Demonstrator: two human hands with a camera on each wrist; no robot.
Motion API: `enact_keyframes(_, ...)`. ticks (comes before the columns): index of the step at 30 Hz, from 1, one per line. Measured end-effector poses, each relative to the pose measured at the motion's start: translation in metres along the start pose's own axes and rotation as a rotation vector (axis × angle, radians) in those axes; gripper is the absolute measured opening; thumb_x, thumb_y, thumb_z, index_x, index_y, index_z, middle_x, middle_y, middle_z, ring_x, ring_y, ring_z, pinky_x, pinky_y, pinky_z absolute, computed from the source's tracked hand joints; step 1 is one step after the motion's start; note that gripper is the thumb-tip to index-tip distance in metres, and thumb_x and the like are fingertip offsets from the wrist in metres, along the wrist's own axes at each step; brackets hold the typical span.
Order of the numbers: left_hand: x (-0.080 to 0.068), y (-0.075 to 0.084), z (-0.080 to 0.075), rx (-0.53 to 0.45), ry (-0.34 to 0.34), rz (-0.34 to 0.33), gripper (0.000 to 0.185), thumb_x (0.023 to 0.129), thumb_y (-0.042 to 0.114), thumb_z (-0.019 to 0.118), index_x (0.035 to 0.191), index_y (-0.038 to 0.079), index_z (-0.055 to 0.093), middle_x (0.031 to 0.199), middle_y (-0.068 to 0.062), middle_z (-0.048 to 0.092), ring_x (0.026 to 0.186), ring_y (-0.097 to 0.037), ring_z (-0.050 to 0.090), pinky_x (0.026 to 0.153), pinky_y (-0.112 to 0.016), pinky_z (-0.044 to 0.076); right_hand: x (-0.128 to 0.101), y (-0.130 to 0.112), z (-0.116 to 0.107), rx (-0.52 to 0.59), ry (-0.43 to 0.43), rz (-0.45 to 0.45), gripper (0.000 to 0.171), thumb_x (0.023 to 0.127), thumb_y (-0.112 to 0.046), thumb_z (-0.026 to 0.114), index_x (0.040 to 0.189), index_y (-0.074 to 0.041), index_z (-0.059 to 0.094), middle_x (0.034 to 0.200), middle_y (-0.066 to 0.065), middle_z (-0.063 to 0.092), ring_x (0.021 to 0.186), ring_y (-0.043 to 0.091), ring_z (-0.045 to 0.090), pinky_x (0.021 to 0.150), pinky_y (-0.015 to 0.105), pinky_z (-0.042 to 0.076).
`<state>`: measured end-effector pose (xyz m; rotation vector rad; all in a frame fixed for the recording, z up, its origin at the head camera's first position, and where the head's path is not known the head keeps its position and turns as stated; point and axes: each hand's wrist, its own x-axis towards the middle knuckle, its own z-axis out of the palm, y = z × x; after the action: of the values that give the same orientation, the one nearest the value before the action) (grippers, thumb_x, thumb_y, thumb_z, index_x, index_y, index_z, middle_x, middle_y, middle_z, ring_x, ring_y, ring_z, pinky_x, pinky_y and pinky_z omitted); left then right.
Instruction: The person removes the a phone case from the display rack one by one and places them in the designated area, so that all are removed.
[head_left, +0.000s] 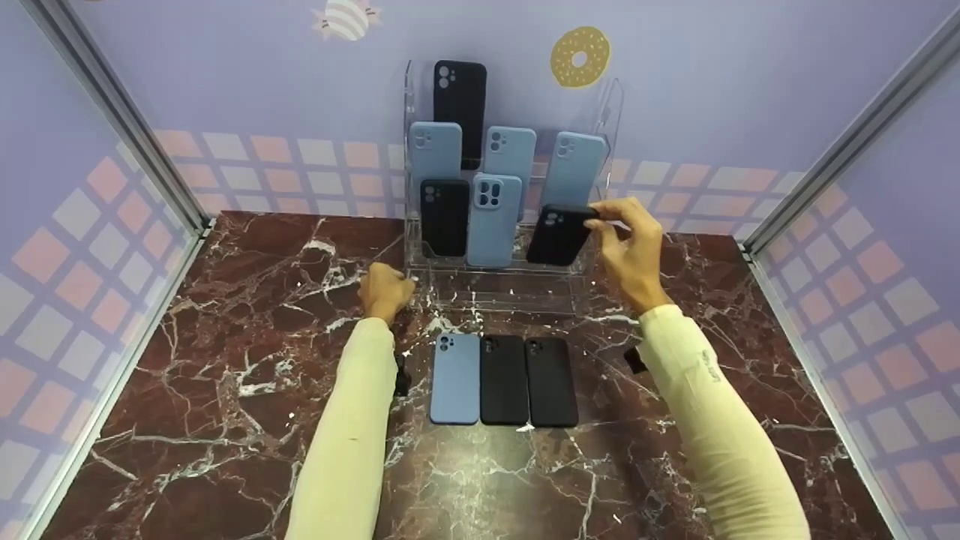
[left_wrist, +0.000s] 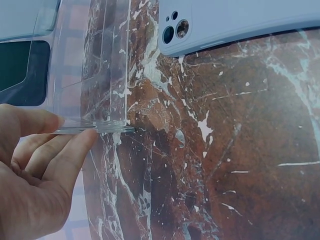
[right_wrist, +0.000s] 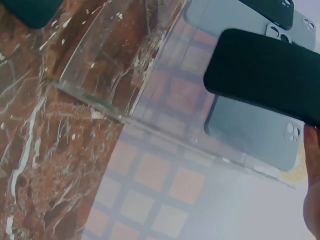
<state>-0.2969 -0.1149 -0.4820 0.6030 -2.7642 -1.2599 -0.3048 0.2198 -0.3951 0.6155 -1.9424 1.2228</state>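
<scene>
My right hand (head_left: 634, 251) pinches a black phone case (head_left: 559, 236) by its upper right corner, at the right side of a clear acrylic display stand (head_left: 499, 291). That case tilts in front of a light blue case (head_left: 574, 169) on the stand. With thumb and fingertips, my left hand (left_wrist: 42, 175) pinches the stand's left side edge. Other cases stand on the tiers: a black one (head_left: 461, 105) at the top, blue ones (head_left: 435, 150) (head_left: 510, 150) in the middle, and a black (head_left: 445, 217) and a blue one (head_left: 495, 221) lower down.
In front of the stand, a blue case (head_left: 456, 382) and two black cases (head_left: 504, 382) (head_left: 553, 382) lie side by side on the dark red marbled table (head_left: 247, 450). Patterned panels (head_left: 277, 90) wall in the back and both sides.
</scene>
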Motion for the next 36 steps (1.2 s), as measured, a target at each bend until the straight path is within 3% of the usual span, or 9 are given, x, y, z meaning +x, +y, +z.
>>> enact_keyframes(8, 0.000, 0.001, 0.000, -0.004, -0.005, -0.017, 0.029, 0.086, 0.015, 0.068, 0.111, 0.004, 0.077, 0.118, -0.017, 0.072, 0.118, -0.041, 0.063, 0.105, -0.050, 0.045, -0.017, -0.007, -0.028, -0.028, -0.184, 0.025, 0.016, 0.078, 0.020, 0.073, 0.092, 0.015, 0.067, 0.088, 0.027, 0.068, 0.076, 0.033, 0.068, 0.075, 0.021, 0.057)
enact_keyframes(12, 0.001, 0.002, 0.000, -0.004, -0.003, -0.023, 0.028, 0.086, 0.016, 0.069, 0.109, 0.004, 0.077, 0.117, -0.017, 0.072, 0.118, -0.041, 0.063, 0.104, -0.050, 0.045, -0.027, 0.007, -0.042, -0.080, -0.226, 0.056, 0.017, 0.077, 0.016, 0.076, 0.092, 0.011, 0.070, 0.087, 0.022, 0.070, 0.076, 0.029, 0.066, 0.076, 0.018, 0.054)
enact_keyframes(18, 0.002, 0.002, 0.001, 0.004, -0.008, -0.034, 0.028, 0.086, 0.016, 0.068, 0.110, 0.005, 0.077, 0.118, -0.016, 0.073, 0.118, -0.040, 0.063, 0.105, -0.050, 0.046, -0.044, 0.025, -0.063, -0.094, -0.312, 0.212, 0.017, 0.079, 0.011, 0.079, 0.094, 0.004, 0.072, 0.089, 0.015, 0.074, 0.076, 0.013, 0.067, 0.072, 0.015, 0.053)
enact_keyframes(22, 0.001, 0.001, 0.000, 0.007, -0.008, -0.045, 0.029, 0.086, 0.016, 0.068, 0.112, 0.005, 0.076, 0.118, -0.016, 0.072, 0.117, -0.041, 0.063, 0.104, -0.050, 0.046, -0.056, 0.031, -0.072, -0.094, -0.365, 0.316, 0.018, 0.081, 0.011, 0.077, 0.096, 0.005, 0.071, 0.088, 0.017, 0.074, 0.072, 0.012, 0.068, 0.062, 0.019, 0.057)
enact_keyframes(27, 0.001, 0.001, -0.001, 0.005, -0.005, -0.045, 0.030, 0.086, 0.016, 0.067, 0.112, 0.004, 0.076, 0.118, -0.017, 0.072, 0.116, -0.041, 0.063, 0.103, -0.050, 0.047, -0.069, 0.040, -0.079, -0.103, -0.429, 0.412, 0.016, 0.083, 0.010, 0.076, 0.098, 0.007, 0.070, 0.090, 0.021, 0.074, 0.074, 0.019, 0.070, 0.065, 0.021, 0.058)
enact_keyframes(32, 0.002, 0.002, 0.000, 0.011, 0.004, -0.017, 0.031, 0.085, 0.016, 0.064, 0.111, 0.004, 0.076, 0.118, -0.017, 0.072, 0.116, -0.041, 0.064, 0.102, -0.050, 0.048, -0.081, 0.049, -0.082, -0.111, -0.490, 0.514, 0.014, 0.086, 0.007, 0.075, 0.099, 0.006, 0.071, 0.086, 0.020, 0.073, 0.073, 0.036, 0.070, 0.058, 0.021, 0.054)
enact_keyframes(36, 0.001, 0.001, 0.000, 0.005, -0.002, -0.013, 0.031, 0.086, 0.016, 0.066, 0.112, 0.004, 0.076, 0.118, -0.018, 0.072, 0.116, -0.042, 0.064, 0.102, -0.051, 0.048, -0.089, 0.054, -0.083, -0.105, -0.543, 0.577, 0.014, 0.087, 0.005, 0.074, 0.100, 0.007, 0.071, 0.087, 0.019, 0.072, 0.073, 0.034, 0.070, 0.062, 0.030, 0.059)
